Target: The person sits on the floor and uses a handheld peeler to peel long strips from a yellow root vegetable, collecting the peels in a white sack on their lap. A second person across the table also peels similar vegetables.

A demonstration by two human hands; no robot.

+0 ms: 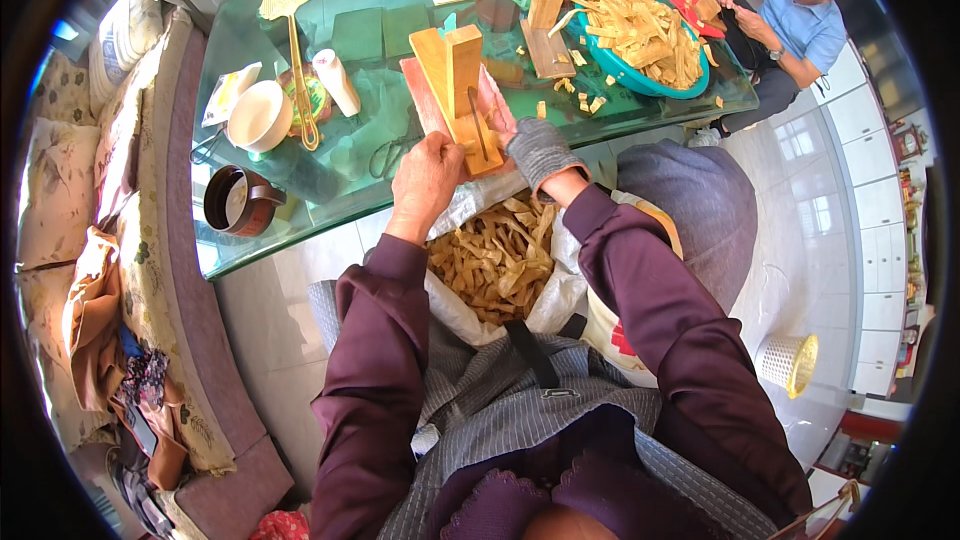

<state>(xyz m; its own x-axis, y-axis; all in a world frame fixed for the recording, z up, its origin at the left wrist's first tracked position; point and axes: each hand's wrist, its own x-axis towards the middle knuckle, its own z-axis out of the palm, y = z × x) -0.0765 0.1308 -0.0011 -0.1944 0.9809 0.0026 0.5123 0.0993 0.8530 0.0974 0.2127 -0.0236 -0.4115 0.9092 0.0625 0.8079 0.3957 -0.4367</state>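
Note:
A wooden block tool [461, 97] with an upright post and a dark narrow metal strip along its face rests at the glass table's near edge, on a pinkish-red cloth or pad [420, 82]. My left hand [429, 176], bare, is curled at the left of its near end, a small pale piece showing at the fingertips. At the right of the same end is my right hand [544, 152] in a grey knit glove; its fingertips are partly hidden. Below both hands, a white woven sack [442, 292] stands open between my knees, holding many curled tan dried strips [495, 259].
On the glass table [300, 236] are a teal basin [637, 82] heaped with strips, a wooden block [546, 7], a fly swatter [291, 7], a white bowl [259, 118] and a dark mug [238, 202]. A person [795, 22] sits at far right. A sofa [172, 240] flanks the left; a perforated bin [784, 364] stands right.

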